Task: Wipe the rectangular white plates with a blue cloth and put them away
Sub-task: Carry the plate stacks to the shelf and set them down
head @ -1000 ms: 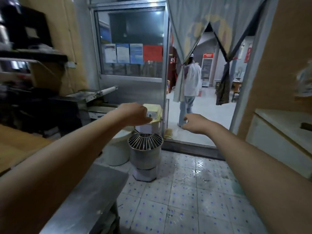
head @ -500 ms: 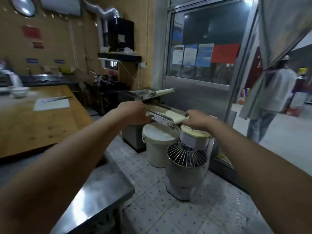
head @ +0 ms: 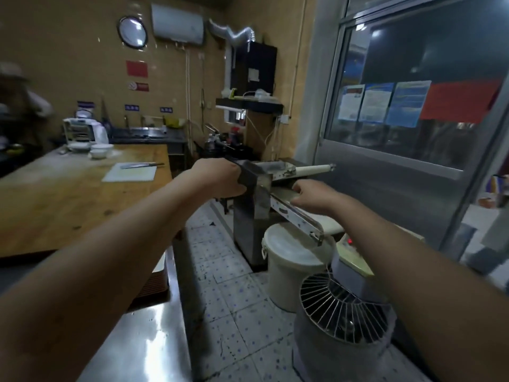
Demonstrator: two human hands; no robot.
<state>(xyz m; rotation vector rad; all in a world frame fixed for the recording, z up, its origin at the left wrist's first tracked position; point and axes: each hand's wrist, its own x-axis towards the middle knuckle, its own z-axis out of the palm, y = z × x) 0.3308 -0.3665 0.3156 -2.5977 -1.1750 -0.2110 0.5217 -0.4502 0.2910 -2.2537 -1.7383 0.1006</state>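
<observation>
- Both bare arms reach forward from the lower corners, over the tiled floor (head: 220, 271).
- The left hand (head: 220, 177) shows its back to the camera. Its fingers are bent downward, loosely curled, and I see nothing in them.
- The right hand (head: 314, 195) is just beside it, a little lower. Its fingers (head: 296, 201) are also loosely curled and hold nothing that I can see.
- Both hands overlap a steel machine (head: 250, 199) in this view; I cannot tell whether they touch it.
- A white roller (head: 311, 169) lies across the top of the machine, and a sloped tray (head: 297, 219) comes down from it toward the right.
- Below the tray stands a white bucket (head: 289, 260) with its lid on. Just in front of it is a mixer (head: 341, 318) with a wire guard over its bowl.
- On the left is a wooden table (head: 68, 210). It carries a white board (head: 129, 173) with a knife (head: 141, 165) on it, and white bowls (head: 100, 150) at the far end.
- A steel table (head: 143, 348) is at the lower left, under the left arm.
- The plates and the blue cloth — I cannot find them in this view, so I cannot tell where they are.
- At the far left edge a person (head: 19, 100) appears, too blurred to describe.
- On the right, a window (head: 413, 64) has papers (head: 385, 106) stuck on the glass.
</observation>
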